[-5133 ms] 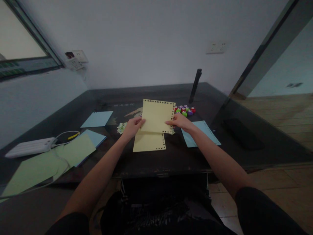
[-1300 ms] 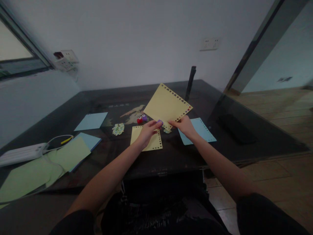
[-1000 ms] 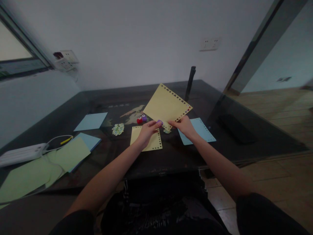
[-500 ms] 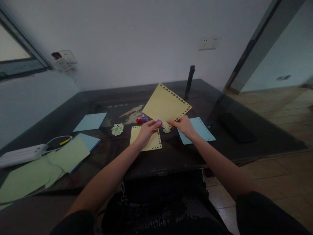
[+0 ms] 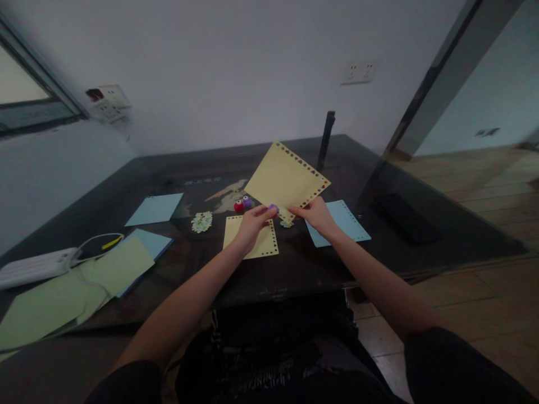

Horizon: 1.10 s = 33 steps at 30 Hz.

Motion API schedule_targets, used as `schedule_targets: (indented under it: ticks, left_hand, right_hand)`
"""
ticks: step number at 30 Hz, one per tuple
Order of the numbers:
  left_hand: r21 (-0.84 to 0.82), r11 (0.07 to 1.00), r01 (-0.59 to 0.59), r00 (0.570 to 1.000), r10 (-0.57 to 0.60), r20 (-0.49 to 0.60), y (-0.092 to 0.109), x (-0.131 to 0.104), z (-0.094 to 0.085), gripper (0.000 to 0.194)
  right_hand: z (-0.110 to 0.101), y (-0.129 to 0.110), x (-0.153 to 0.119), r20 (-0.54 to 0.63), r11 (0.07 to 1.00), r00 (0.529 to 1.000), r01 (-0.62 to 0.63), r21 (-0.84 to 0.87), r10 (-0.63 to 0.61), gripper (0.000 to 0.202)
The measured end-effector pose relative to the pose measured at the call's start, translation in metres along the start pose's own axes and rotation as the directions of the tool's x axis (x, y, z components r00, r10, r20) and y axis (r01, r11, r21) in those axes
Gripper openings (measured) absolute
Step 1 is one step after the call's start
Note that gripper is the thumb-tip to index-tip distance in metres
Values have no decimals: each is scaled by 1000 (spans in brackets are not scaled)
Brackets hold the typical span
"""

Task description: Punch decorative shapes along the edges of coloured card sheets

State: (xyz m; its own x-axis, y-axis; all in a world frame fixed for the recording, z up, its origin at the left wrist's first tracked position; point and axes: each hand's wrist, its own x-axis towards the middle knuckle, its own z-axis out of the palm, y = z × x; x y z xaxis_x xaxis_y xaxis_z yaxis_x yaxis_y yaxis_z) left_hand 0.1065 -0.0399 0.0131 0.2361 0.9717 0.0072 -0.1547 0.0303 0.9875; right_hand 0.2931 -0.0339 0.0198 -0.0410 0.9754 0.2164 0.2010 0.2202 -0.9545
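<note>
A yellow sheet of paper [image 5: 283, 175], punched with small shaped holes along its edges, is held tilted above the table. My left hand [image 5: 254, 225] is closed around a small purple craft punch [image 5: 273, 209] at the sheet's lower edge; fingers cover most of the punch. My right hand [image 5: 314, 216] pinches the sheet near its lower right edge. Below lies another yellow sheet [image 5: 263, 244] with punched edges, partly hidden by my left hand. A small pile of paper bits [image 5: 286, 224] sits under the raised sheet. Under my right hand is a blue punched sheet [image 5: 339, 224].
Behind my left hand stand a red punch [image 5: 238, 206] and a purple punch [image 5: 247, 201] with googly eyes. Confetti [image 5: 202, 222] lies left of them. Green sheets [image 5: 120, 266], a blue sheet [image 5: 155, 209] and a white power strip [image 5: 37, 267] with cable are at left; a dark phone-like slab [image 5: 406, 219] is right.
</note>
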Motion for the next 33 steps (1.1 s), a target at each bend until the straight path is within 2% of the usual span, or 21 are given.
schedule_targets:
  ticks: [16, 21, 28, 33]
  left_hand:
    - [10, 998, -66, 998, 66, -24, -3, 1, 2, 26]
    - [-6, 998, -64, 998, 64, -21, -3, 2, 3, 26]
    - [-114, 992, -52, 998, 54, 16, -4, 2, 15, 23]
    - [-101, 994, -35, 998, 40, 46, -5, 2, 25, 22]
  right_hand:
    - [0, -9, -4, -4, 1000, 1000, -3, -16, 3, 23]
    - [-1, -4, -1, 7, 999, 999, 33, -2, -33, 26]
    - [-12, -4, -8, 1, 1000, 1000, 5, 6, -5, 23]
    - [-21, -5, -16, -4, 1000, 1000, -31, 0, 31, 25]
